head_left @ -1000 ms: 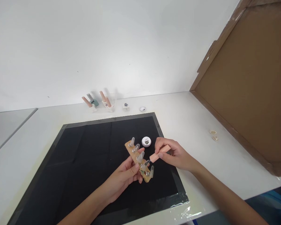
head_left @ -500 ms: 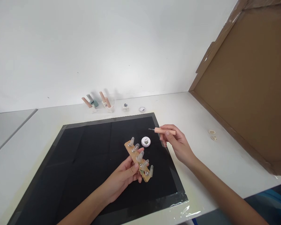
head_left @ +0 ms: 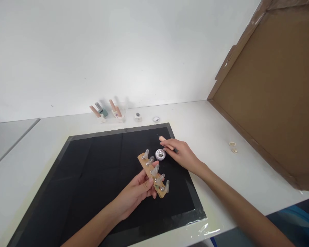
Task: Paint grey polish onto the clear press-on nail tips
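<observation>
My left hand (head_left: 137,190) grips a tan wooden strip (head_left: 147,167) that carries several clear false nail tips, holding it just above the black mat (head_left: 98,171). My right hand (head_left: 181,156) is closed on a peach-handled nail brush (head_left: 166,142), with the bristle end pointing away toward the mat's far edge. Its fingertips rest beside a small round white pot (head_left: 160,154) with dark glittery contents, which sits on the mat right behind the strip.
Several nail polish bottles (head_left: 110,111) and two small pots (head_left: 156,119) stand along the white wall. A large brown cardboard sheet (head_left: 270,92) leans at the right. Two small pale rings (head_left: 233,146) lie on the white table near it.
My right hand drew the brush away from the nail tips on the strip, lifted it back and right, then came down left beside the white pot. The left hand stayed nearly still.
</observation>
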Tool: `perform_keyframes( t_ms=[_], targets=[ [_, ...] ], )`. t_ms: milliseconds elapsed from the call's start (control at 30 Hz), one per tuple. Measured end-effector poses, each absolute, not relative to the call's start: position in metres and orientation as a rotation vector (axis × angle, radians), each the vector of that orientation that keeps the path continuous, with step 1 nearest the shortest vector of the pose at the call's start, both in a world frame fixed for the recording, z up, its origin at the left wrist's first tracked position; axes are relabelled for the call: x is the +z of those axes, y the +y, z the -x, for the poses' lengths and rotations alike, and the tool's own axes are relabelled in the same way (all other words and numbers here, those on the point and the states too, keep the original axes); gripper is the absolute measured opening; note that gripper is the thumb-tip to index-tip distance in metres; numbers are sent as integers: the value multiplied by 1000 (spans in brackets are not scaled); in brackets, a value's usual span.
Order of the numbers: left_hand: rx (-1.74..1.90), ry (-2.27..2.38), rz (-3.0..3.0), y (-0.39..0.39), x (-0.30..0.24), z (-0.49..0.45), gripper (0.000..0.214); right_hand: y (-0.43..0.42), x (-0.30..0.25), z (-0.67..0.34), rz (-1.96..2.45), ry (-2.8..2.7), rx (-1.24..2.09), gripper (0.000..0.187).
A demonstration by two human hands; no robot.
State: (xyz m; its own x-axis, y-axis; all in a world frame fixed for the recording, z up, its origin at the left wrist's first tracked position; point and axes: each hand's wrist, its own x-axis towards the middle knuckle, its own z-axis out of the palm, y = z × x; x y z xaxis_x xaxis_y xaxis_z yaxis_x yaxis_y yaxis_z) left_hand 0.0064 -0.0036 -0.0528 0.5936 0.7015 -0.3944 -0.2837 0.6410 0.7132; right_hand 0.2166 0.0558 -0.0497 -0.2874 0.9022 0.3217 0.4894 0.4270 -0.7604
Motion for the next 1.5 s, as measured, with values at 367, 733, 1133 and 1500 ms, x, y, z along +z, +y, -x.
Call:
perform_keyframes(
  t_ms=[367,733,1133,1500],
  targets=[
    [624,720,-656,-4,-51,-7,58,61,-43,-215,1130,-2161,694,23],
    [619,716,-675,-3,-57,-5,56,55,-37,-214,1282,-2182,735,21],
    [621,735,-674,-3,-57,-5,59,57,-44,-212,1279,-2018,928,24],
    [625,726,-667,-3,-57,-5,56,56,-44,-211,1276,-1974,983,26]
  ],
)
